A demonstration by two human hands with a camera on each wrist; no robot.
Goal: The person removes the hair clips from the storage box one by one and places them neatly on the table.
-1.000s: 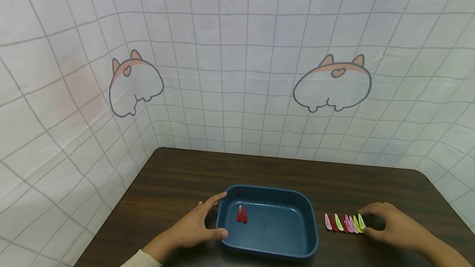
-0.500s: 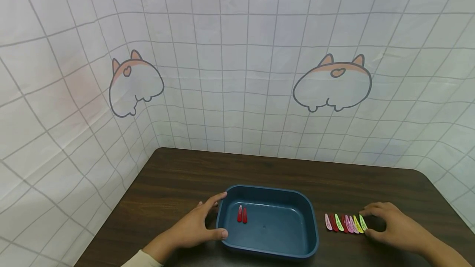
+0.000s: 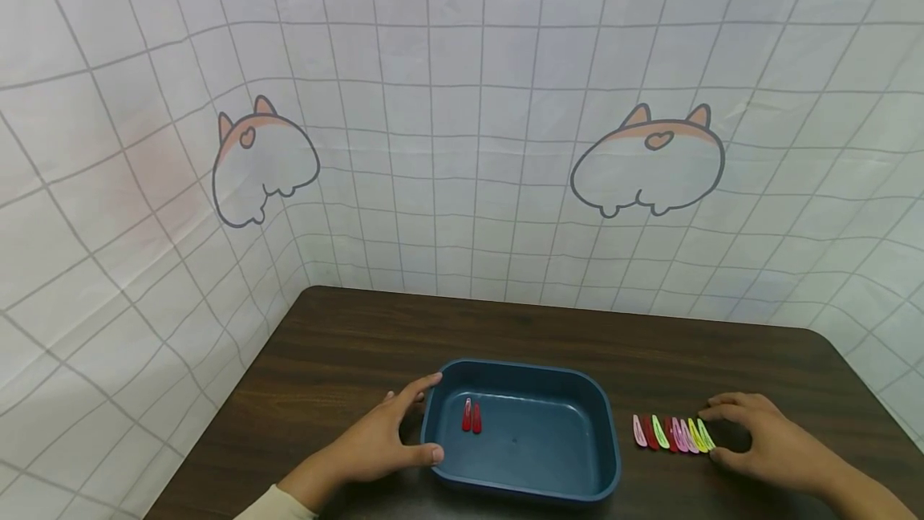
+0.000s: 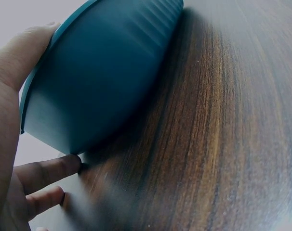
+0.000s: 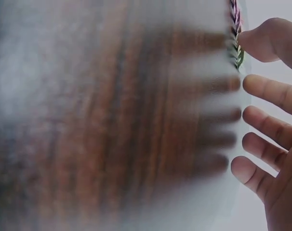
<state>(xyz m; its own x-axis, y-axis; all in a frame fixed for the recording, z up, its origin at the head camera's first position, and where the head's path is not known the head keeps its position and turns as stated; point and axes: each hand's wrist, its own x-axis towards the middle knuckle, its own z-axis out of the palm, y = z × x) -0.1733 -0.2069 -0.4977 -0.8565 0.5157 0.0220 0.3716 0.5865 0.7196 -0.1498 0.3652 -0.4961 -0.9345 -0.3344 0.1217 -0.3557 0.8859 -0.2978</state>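
Note:
My left hand (image 3: 375, 438) holds the left end of a blue plastic basin (image 3: 530, 488). Its thumb lies over the near rim and its index fingertip is at the far left corner. In the left wrist view the other fingers stand low beside the basin's outer wall. Two red snap hair clips (image 3: 472, 417) lie inside. To the right of the basin is a side-by-side row of pink, red, green and yellow snap hair clips (image 3: 671, 434). At its right end my right hand (image 3: 768, 441) has its thumb by the light green clip (image 3: 705, 434), fingers spread and fairly straight.
A dark wood-grain table (image 3: 346, 335) is under everything. A white grid-patterned curtain (image 3: 462, 183) with animal drawings hangs behind the table and along its sides. The right wrist view is mostly blurred tabletop (image 5: 112, 120).
The light green clip at the row's right end has shifted slightly to the right, and my right hand with it. The left hand and the basin have stayed put.

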